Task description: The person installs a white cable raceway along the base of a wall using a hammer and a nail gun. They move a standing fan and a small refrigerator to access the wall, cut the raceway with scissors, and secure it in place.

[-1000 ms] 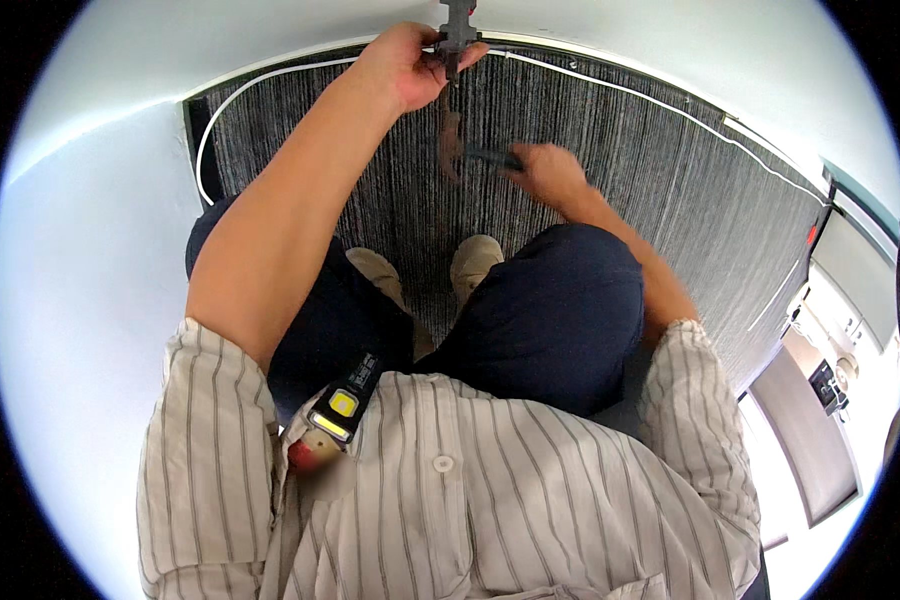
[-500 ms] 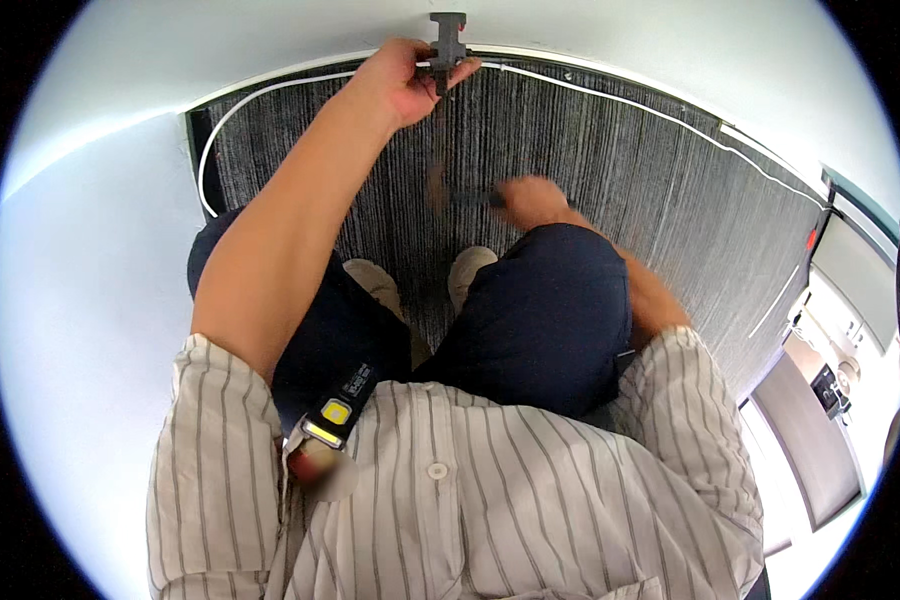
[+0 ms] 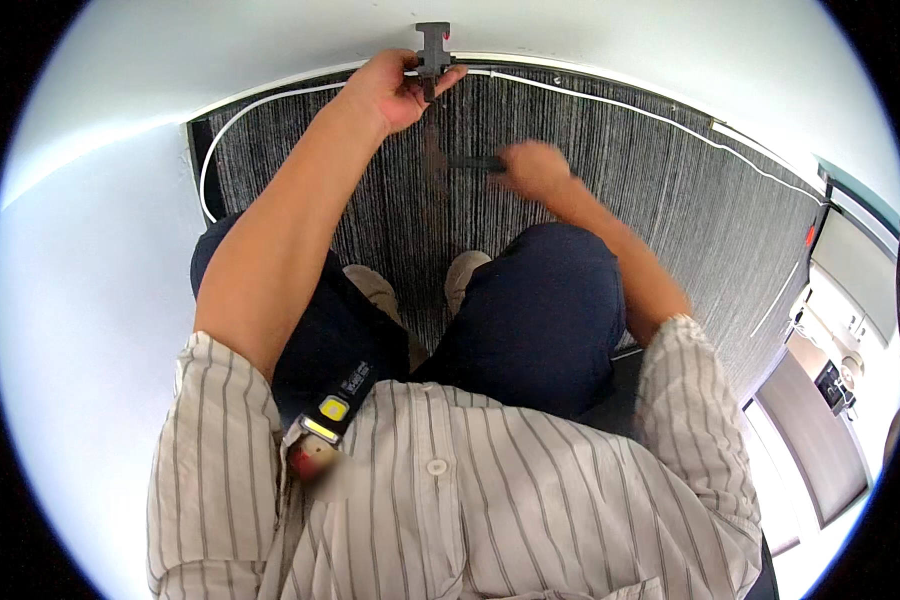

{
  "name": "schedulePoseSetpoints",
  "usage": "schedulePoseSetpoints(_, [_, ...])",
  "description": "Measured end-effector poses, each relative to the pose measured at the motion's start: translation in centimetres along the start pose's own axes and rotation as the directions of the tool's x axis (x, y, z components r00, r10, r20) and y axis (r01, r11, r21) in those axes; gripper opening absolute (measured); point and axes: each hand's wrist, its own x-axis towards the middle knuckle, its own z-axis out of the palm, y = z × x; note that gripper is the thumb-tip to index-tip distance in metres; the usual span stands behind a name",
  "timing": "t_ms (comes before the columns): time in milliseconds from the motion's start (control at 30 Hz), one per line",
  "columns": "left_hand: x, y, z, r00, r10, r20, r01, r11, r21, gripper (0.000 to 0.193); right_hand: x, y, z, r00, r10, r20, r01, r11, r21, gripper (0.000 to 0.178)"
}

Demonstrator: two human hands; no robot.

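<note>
My left hand (image 3: 391, 88) reaches far forward to the foot of the white wall, its fingers closed around a dark grey T-shaped tool (image 3: 433, 50). The tool stands upright against the wall's lower edge; its lower end points toward me. A white cable (image 3: 610, 96) runs along the wall's foot and passes behind my left hand. My right hand (image 3: 536, 168) is wrapped round the dark handle of a hammer (image 3: 478, 163). Motion smears the hammer's brownish head, which is nearer to me than the grey tool and apart from it.
Dark striped carpet (image 3: 310, 170) covers the floor between my knees and the wall. A white wall (image 3: 90, 270) stands close on my left. My shoes (image 3: 465, 280) are below the hammer. At the far right are a pale cabinet (image 3: 855, 265) and a small fan (image 3: 850, 372).
My right hand has moved forward with the hammer, toward the wall. My left hand and the grey tool sit slightly lower and further left in view.
</note>
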Motion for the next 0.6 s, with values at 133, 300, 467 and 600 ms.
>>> schedulePoseSetpoints(133, [-0.7,-0.4,0.5,0.994,0.056,-0.095,-0.052,0.998,0.035,0.033,-1.8,-0.2,4.5,0.994,-0.029,0.104,0.026,0.999,0.034,0.027])
schedulePoseSetpoints(300, [-0.5,-0.3,1.0,0.990,0.013,-0.140,-0.004,0.998,0.064,0.022,-5.7,5.5,8.7,0.985,0.170,0.024,-0.169,0.937,0.305,0.033])
schedulePoseSetpoints(467, [-1.0,-0.6,1.9,0.982,0.013,-0.186,0.028,0.975,0.220,0.026,-6.8,10.3,15.9,0.887,0.461,-0.023,-0.385,0.768,0.512,0.034])
schedulePoseSetpoints(600, [0.4,-0.1,-0.3,0.986,-0.082,-0.144,0.115,0.964,0.240,0.029,-7.2,9.2,12.2,0.853,0.521,0.046,-0.484,0.753,0.446,0.032])
